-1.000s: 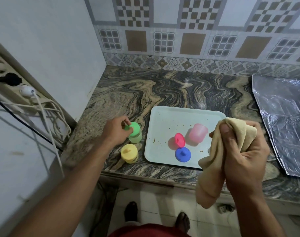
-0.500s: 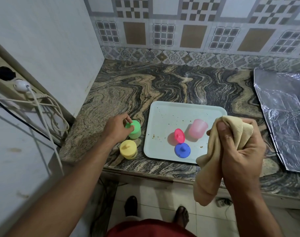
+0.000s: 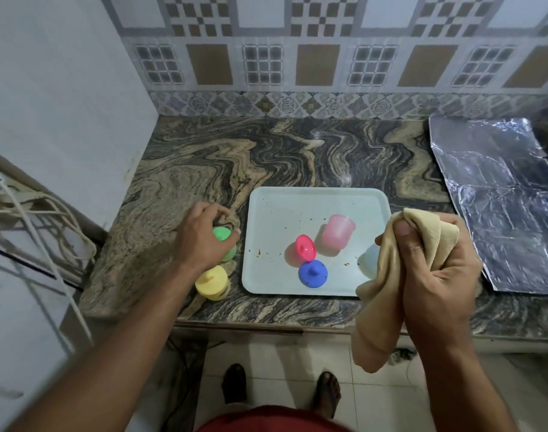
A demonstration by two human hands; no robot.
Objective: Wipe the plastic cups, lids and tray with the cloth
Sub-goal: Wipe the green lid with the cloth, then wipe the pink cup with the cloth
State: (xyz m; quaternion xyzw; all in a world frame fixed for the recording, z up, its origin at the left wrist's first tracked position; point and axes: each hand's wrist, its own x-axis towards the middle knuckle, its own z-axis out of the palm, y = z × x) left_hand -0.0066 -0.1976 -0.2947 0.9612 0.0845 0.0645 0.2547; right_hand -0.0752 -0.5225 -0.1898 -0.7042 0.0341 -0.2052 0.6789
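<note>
A white tray [image 3: 297,194] with brown crumbs lies on the marble counter. On it are a pink cup [image 3: 339,232] on its side, a pink lid [image 3: 305,247], a blue lid [image 3: 312,273] and a pale blue cup [image 3: 370,260] half hidden by the cloth. Left of the tray stand a green lidded cup [image 3: 222,236] and a yellow lidded cup [image 3: 211,282]. My left hand [image 3: 201,241] arches over the green cup, fingers and thumb curled round its lid. My right hand [image 3: 438,275] grips a bunched tan cloth [image 3: 388,294] above the tray's right front corner.
Crinkled silver foil [image 3: 500,198] covers the counter to the right. White cables [image 3: 38,213] and a plug hang on the wall at the left. The counter's front edge [image 3: 266,327] runs just below the tray, with my feet on the tiled floor beneath.
My left hand has shifted from pinching the green lid's knob to arching wider over the cup. The right hand and cloth stay in the same place. The camera has tilted slightly.
</note>
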